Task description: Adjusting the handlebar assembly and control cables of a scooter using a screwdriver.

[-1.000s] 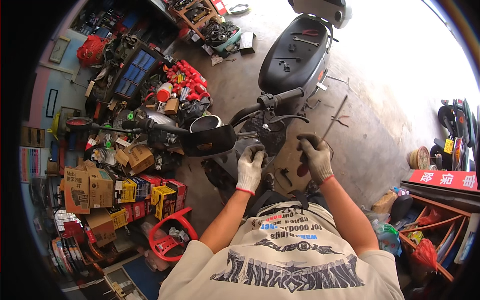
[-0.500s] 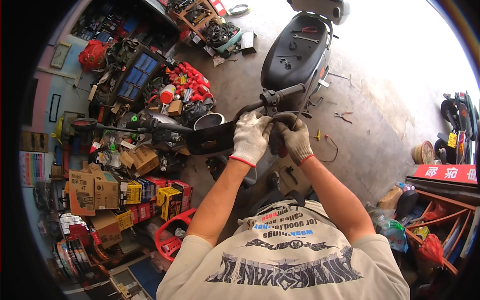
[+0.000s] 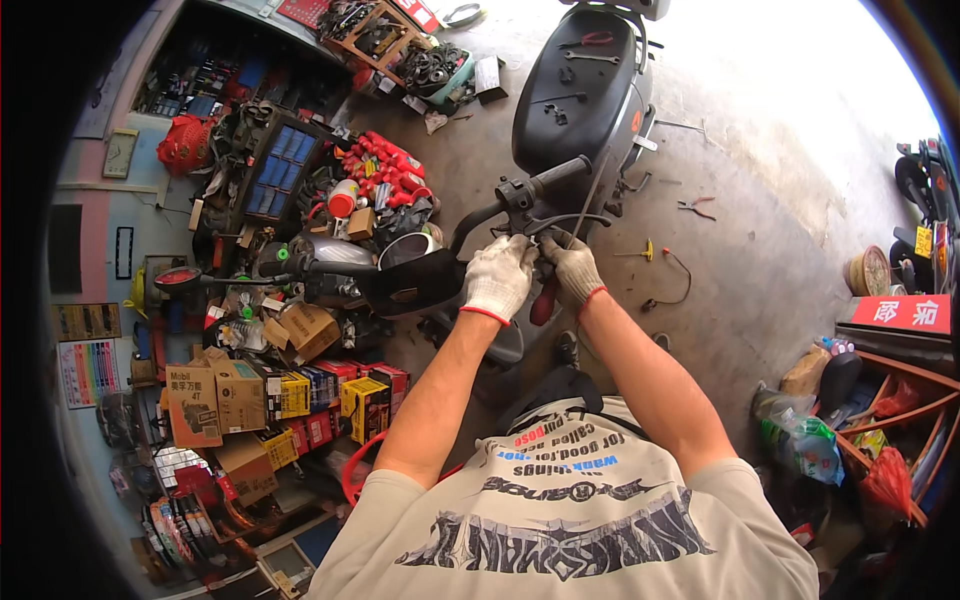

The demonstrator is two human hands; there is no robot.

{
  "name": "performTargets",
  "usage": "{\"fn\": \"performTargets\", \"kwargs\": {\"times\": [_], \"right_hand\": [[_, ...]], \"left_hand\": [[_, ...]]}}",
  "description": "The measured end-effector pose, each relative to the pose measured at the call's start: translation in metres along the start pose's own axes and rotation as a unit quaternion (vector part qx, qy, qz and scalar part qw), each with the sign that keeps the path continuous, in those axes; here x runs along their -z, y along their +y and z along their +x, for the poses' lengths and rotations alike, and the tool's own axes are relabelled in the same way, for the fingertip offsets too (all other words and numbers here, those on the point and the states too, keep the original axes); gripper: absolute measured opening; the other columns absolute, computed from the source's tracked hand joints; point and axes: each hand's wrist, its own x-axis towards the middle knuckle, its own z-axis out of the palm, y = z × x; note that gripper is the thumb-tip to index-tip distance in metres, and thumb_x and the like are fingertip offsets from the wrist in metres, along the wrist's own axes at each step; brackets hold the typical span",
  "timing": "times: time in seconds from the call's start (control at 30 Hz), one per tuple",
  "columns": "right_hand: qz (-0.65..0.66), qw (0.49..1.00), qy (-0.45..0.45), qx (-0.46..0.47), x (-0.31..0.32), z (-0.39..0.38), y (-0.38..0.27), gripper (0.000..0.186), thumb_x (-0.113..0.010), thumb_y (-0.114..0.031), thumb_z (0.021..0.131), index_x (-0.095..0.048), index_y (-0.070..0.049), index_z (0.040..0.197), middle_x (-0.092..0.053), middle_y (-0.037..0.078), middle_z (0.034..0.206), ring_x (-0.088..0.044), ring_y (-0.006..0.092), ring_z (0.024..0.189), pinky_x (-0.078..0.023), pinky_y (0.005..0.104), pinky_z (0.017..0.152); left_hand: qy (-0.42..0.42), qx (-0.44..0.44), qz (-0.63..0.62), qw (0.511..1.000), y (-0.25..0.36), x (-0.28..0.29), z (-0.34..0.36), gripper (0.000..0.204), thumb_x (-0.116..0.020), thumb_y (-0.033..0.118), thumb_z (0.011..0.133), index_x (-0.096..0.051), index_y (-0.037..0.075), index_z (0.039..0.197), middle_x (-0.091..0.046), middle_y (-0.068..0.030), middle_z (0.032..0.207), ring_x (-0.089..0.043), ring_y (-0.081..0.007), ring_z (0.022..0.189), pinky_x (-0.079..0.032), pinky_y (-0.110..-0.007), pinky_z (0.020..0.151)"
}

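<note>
My left hand, in a white knit glove with a red cuff, is closed with its fingertips at the scooter's handlebar, just below the switch housing. Beside it my right hand, gloved alike, pinches close under the black brake lever. What lies between the fingertips of either hand is too small and hidden to make out. A dark red handle shows below my right fingers, between the hands; whether they grip it is hidden. The rubber grip points up and to the right.
On the scooter seat lie red-handled pliers, a wrench and small black parts. Pliers, a yellow-handled tool and a cable lie on the floor. Stacked boxes stand left, a wooden rack right.
The whole view has shifted slightly. My right hand has tilted and sits nearer under the brake lever, which now shows more. The red handle shows more too. Both hands stay at the handlebar.
</note>
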Motion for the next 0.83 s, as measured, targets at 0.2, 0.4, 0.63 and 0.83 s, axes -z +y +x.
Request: {"fn": "performTargets", "kwargs": {"times": [0.2,0.4,0.63,0.83], "right_hand": [[0.044,0.997,-0.018,-0.054,0.010,0.003,0.007,0.011,-0.063,-0.009,0.096,-0.069,-0.004,0.104,-0.067,0.003,0.085,-0.055,0.0110,0.063,-0.045,0.0265,0.055],[0.078,0.994,-0.003,-0.078,0.010,-0.003,-0.003,0.013,-0.063,-0.010,0.096,-0.070,-0.004,0.105,-0.068,0.004,0.085,-0.057,0.0126,0.063,-0.046,0.0270,0.055],[0.033,0.996,-0.017,-0.078,0.013,0.010,-0.031,0.021,-0.060,-0.025,0.099,-0.068,-0.006,0.103,-0.070,0.006,0.087,-0.057,0.0165,0.063,-0.046,0.0325,0.057],[0.024,0.992,0.043,-0.115,-0.001,0.030,-0.048,0.028,-0.064,-0.035,0.099,-0.061,-0.007,0.098,-0.062,0.005,0.082,-0.051,0.0153,0.060,-0.044,0.0314,0.056]], "left_hand": [[0.027,0.007,0.036,0.999,0.000,-0.015,-0.006,0.026,-0.056,0.031,0.096,-0.068,0.008,0.098,-0.071,-0.0149,0.091,-0.068,-0.0368,0.088,-0.051,-0.048,0.083],[0.046,0.032,0.051,0.997,0.003,-0.026,-0.005,0.026,-0.058,0.031,0.095,-0.068,0.007,0.092,-0.071,-0.0149,0.087,-0.069,-0.0342,0.082,-0.049,-0.047,0.080],[0.137,0.023,0.057,0.989,0.006,-0.042,-0.003,0.027,-0.060,0.034,0.093,-0.064,0.009,0.083,-0.068,-0.0130,0.079,-0.067,-0.0342,0.078,-0.047,-0.048,0.077],[0.129,0.069,0.024,0.989,0.013,-0.038,0.002,0.031,-0.061,0.037,0.093,-0.065,0.008,0.083,-0.070,-0.0136,0.081,-0.067,-0.0346,0.080,-0.046,-0.048,0.081]]}}
